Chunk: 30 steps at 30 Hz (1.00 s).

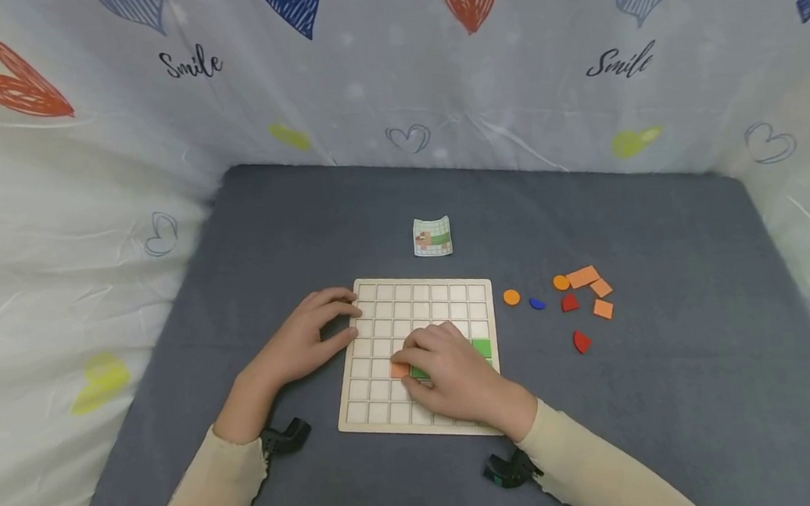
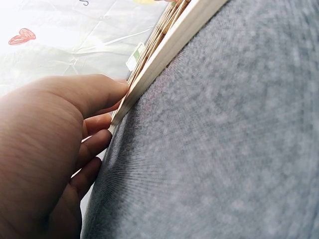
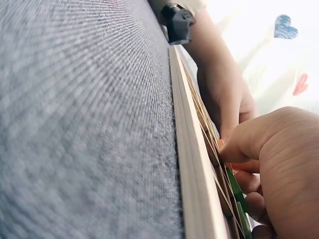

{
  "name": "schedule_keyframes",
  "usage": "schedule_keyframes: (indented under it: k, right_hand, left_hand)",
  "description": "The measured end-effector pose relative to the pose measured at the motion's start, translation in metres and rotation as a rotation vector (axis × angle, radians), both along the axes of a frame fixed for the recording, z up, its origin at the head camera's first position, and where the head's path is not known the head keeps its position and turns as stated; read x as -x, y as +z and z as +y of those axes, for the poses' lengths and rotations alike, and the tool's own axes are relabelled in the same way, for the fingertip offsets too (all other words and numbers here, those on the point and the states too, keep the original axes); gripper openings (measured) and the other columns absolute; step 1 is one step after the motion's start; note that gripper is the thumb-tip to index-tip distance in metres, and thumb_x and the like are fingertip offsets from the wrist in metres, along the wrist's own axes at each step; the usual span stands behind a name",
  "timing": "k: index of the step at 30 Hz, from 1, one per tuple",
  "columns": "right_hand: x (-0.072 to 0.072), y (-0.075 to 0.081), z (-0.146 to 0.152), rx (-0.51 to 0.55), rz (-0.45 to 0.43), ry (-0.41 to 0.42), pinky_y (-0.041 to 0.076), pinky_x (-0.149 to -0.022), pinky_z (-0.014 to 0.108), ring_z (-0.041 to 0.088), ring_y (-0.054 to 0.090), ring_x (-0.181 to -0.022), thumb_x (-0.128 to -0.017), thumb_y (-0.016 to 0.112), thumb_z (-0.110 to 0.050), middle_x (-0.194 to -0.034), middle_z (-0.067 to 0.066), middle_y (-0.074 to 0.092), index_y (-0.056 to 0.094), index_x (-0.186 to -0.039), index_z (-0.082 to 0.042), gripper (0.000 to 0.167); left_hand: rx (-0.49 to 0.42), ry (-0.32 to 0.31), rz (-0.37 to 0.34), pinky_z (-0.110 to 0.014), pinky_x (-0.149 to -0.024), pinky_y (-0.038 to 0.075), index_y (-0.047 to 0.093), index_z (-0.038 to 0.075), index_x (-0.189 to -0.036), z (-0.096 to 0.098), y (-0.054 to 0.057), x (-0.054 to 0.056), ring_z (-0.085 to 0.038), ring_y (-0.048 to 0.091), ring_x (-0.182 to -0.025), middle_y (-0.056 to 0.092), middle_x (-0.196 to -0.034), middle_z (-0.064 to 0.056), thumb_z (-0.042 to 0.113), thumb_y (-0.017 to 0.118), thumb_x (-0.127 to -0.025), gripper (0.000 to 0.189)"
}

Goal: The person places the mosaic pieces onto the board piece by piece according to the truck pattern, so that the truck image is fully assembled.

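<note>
A pale wooden grid board lies on the grey cloth in the head view. My left hand rests its fingertips against the board's left edge; in the left wrist view the thumb touches the rim. Over the middle of the grid, my right hand pinches an orange square tile at one cell between thumb and forefinger. Green tiles sit in cells to the right of it, partly hidden under that hand. The right wrist view shows the thumb right at the orange tile, with green tiles alongside.
Right of the board lie an orange disc, a blue half-round piece, red pieces and several orange pieces. Behind the board lies a small pattern card. A printed curtain surrounds the table.
</note>
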State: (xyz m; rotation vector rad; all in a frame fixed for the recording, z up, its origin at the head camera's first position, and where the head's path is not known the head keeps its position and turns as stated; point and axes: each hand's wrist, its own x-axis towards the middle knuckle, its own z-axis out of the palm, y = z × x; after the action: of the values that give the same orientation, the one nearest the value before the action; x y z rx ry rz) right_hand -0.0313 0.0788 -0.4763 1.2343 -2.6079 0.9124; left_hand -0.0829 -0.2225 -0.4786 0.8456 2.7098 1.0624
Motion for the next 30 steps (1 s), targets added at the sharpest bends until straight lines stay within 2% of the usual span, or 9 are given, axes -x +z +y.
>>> schedule_keyframes:
  k: [11, 19, 24, 30]
  right_hand:
    - [0.001, 0.000, 0.003, 0.023, -0.012, 0.011, 0.048, -0.083, 0.033, 0.012, 0.058, -0.090, -0.097, 0.082, -0.015, -0.104, -0.007, 0.065, 0.083, -0.113, -0.017, 0.016]
    - [0.008, 0.003, 0.018, 0.125, -0.039, -0.002, 0.055, -0.092, 0.034, 0.013, 0.063, -0.098, -0.101, 0.078, -0.014, -0.108, -0.006, 0.068, 0.083, -0.116, -0.014, 0.016]
    - [0.016, 0.004, 0.032, 0.179, -0.029, -0.047, 0.057, -0.091, 0.036, 0.015, 0.065, -0.101, -0.099, 0.079, -0.011, -0.109, -0.004, 0.069, 0.082, -0.115, -0.011, 0.016]
    - [0.026, 0.008, 0.058, 0.210, -0.039, -0.133, 0.056, -0.083, 0.036, 0.017, 0.063, -0.098, -0.099, 0.079, -0.007, -0.112, -0.001, 0.070, 0.083, -0.115, -0.007, 0.017]
  left_hand:
    - [0.008, -0.002, 0.002, -0.059, -0.119, 0.043, 0.075, 0.016, -0.136, -0.001, 0.001, -0.001, -0.034, 0.049, -0.148, 0.057, -0.156, -0.007, 0.027, 0.079, -0.105, 0.033]
    - [0.009, -0.002, 0.004, -0.059, -0.120, 0.043, 0.074, 0.016, -0.136, 0.001, 0.001, 0.000, -0.034, 0.048, -0.149, 0.057, -0.157, -0.007, 0.026, 0.079, -0.105, 0.032]
    - [0.013, -0.002, 0.003, -0.059, -0.120, 0.043, 0.074, 0.016, -0.136, 0.001, -0.001, 0.000, -0.034, 0.048, -0.148, 0.057, -0.156, -0.007, 0.026, 0.079, -0.105, 0.032]
    - [0.005, 0.003, 0.003, -0.058, -0.120, 0.042, 0.074, 0.016, -0.136, 0.001, 0.000, 0.000, -0.034, 0.048, -0.148, 0.056, -0.156, -0.008, 0.025, 0.079, -0.105, 0.033]
